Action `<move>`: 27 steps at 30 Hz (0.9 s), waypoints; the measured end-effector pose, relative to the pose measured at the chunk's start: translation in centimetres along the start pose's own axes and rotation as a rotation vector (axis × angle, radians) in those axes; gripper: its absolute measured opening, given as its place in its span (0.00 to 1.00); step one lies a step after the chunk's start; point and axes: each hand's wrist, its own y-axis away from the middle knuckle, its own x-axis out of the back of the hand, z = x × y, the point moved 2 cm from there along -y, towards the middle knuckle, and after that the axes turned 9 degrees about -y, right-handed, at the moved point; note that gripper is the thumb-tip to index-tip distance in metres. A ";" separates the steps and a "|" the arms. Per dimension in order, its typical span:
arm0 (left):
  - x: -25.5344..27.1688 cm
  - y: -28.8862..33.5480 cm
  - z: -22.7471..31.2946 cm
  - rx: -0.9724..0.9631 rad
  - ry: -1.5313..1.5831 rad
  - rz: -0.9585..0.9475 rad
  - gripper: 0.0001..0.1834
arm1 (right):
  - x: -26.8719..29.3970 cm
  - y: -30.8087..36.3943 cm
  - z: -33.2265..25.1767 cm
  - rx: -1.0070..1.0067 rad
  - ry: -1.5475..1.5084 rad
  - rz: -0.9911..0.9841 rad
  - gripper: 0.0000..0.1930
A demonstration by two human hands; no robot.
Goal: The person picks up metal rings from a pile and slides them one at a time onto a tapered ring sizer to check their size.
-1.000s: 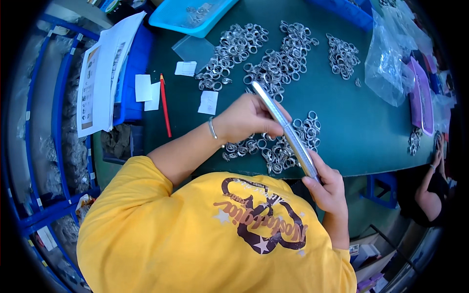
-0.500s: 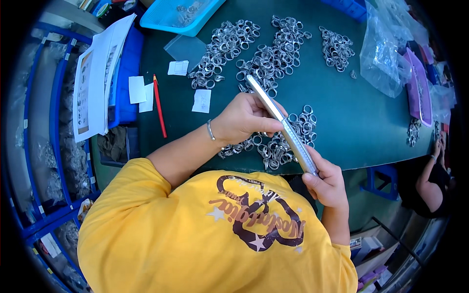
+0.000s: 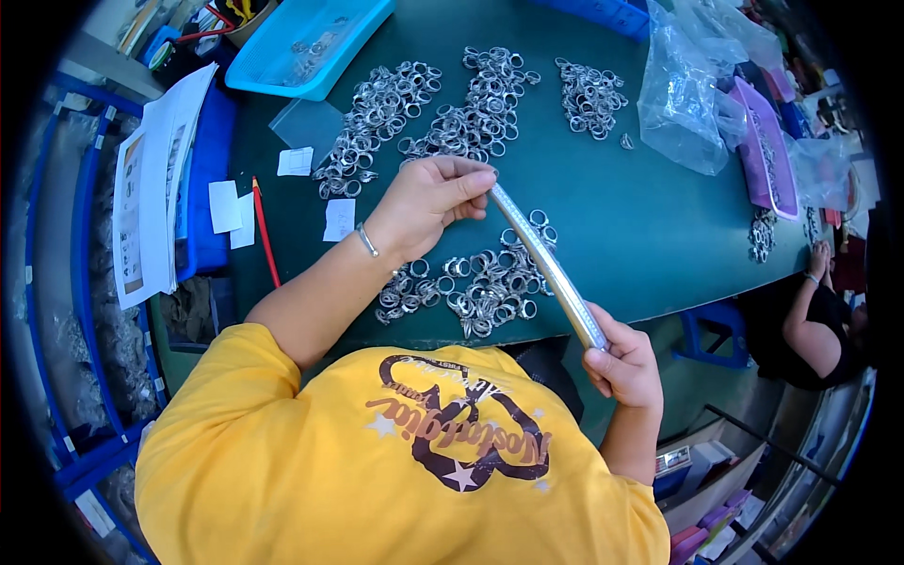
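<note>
In my right hand (image 3: 623, 360) is the thick end of a silver ring mandrel (image 3: 546, 256), a tapered measuring stick with fine markings. It slants up and left from that grip. My left hand (image 3: 435, 202) is closed at the mandrel's narrow tip, thumb and forefinger pinched together; whether a ring sits between them is hidden. Under the mandrel, near the table's front edge, lies a loose pile of silver rings (image 3: 485, 294). Farther back are a left heap of rings (image 3: 377, 108), a middle heap (image 3: 476, 113) and a smaller right heap (image 3: 590, 99).
On the green table (image 3: 650, 226) stand a light-blue tray (image 3: 268, 80) and a pink basket (image 3: 758, 155) beside clear plastic bags (image 3: 678, 104). Paper slips (image 3: 224, 207) and a red pencil (image 3: 266, 235) lie left. Another person's arm (image 3: 810, 320) shows at far right.
My left hand has slid from the middle of the mandrel to its narrow tip. My right hand keeps its grip on the thick end. The whole view has shifted slightly.
</note>
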 end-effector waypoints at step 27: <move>2.2 4.7 -0.5 -0.462 -1.329 -0.158 0.07 | 1.1 -3.8 -3.2 0.103 -0.154 0.305 0.25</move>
